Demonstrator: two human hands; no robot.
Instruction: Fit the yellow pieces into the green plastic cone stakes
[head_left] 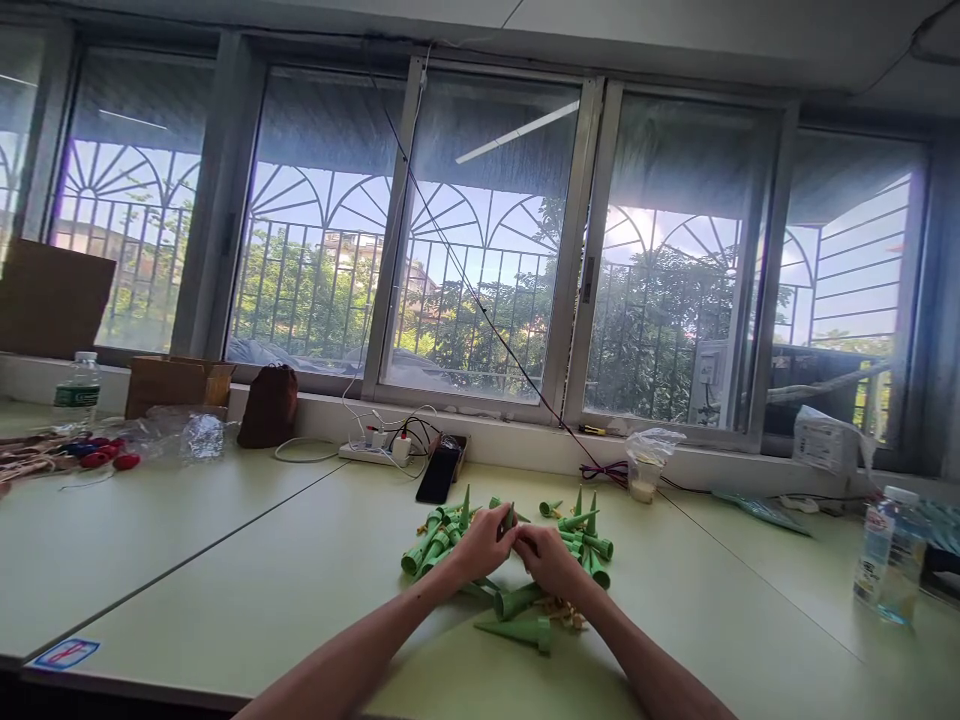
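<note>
My left hand and my right hand meet over a heap of green plastic cones on the pale green table. Both hands are closed together on one green cone piece that sticks up between the fingertips. More green cones lie to the right of my hands, and two larger ones lie in front of my wrists. Some small tan pieces sit under my right wrist.
A black phone and a white power strip with cables lie near the window sill. A small plastic bag, water bottles, a brown pouch and cardboard boxes stand around the table's edges.
</note>
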